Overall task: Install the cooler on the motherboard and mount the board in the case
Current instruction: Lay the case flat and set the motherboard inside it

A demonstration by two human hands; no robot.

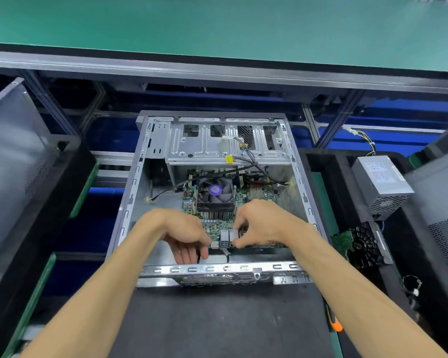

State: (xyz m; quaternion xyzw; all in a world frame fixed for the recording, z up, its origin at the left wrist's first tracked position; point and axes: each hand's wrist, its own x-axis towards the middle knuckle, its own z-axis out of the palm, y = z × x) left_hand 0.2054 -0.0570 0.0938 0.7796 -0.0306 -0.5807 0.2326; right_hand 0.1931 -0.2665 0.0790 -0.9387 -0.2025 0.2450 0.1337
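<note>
An open metal computer case (pixel 132 197) lies flat on a black mat. Inside it sits the green motherboard (pixel 243 196), with the black fan cooler (pixel 216 194) with a purple hub label mounted on it. My left hand (pixel 185 235) grips the board's near left edge, fingers curled down over it. My right hand (pixel 256 223) pinches the silver port block (pixel 225 237) at the board's near edge between thumb and fingers. The near right part of the board is hidden under my right hand.
A drive cage (pixel 225 144) with loose cables and a yellow connector (pixel 229 159) spans the case's far end. A grey power supply (pixel 382 186) and a black fan part (pixel 365 245) sit at the right. An orange-handled tool (pixel 334 322) lies near my right forearm. Side panels lean at both sides.
</note>
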